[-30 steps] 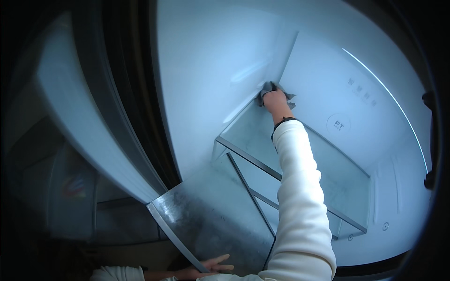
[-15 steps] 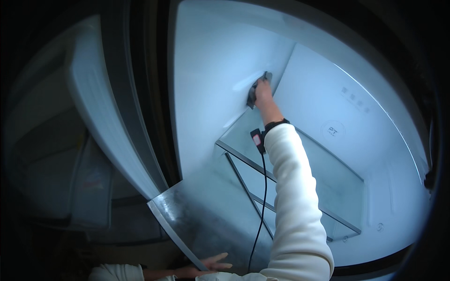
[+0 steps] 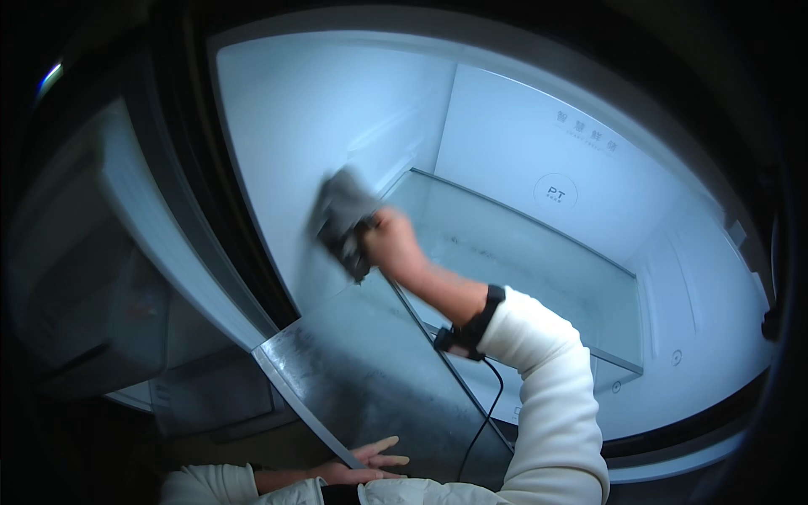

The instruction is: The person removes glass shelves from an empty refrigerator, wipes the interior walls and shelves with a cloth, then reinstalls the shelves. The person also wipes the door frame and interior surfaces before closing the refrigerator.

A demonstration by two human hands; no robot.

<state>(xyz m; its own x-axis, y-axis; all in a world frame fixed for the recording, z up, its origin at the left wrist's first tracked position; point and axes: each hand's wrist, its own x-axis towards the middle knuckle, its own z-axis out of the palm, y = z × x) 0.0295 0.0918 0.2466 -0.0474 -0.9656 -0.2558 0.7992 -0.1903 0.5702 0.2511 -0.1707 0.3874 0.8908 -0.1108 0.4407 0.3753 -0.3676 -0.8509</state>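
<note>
My right hand (image 3: 396, 241) grips a dark grey cloth (image 3: 343, 215), crumpled and blurred by motion, against the white left inner wall (image 3: 286, 135) of a fridge. My fingers are closed around one side of it. At the bottom, my left hand (image 3: 376, 461) lies at the front edge of a frosted glass shelf (image 3: 370, 404), with its fingers spread and nothing held. Under the white sleeve's cuff, a black strap with a small device (image 3: 459, 343) sits on my right wrist, and a black cable (image 3: 488, 408) trails down from it.
Further in, a second glass shelf (image 3: 513, 252) with a grey frame spans the fridge. Behind it stands the white back panel (image 3: 505, 126). The open door (image 3: 160, 227) with its bins (image 3: 109, 328) is at the left, in shadow. The near shelf has a metal front strip (image 3: 307, 412).
My right hand has drawn the cloth from the deep back corner toward the front along the left wall, and my elbow is more bent. The view has shifted slightly; my left hand stays put.
</note>
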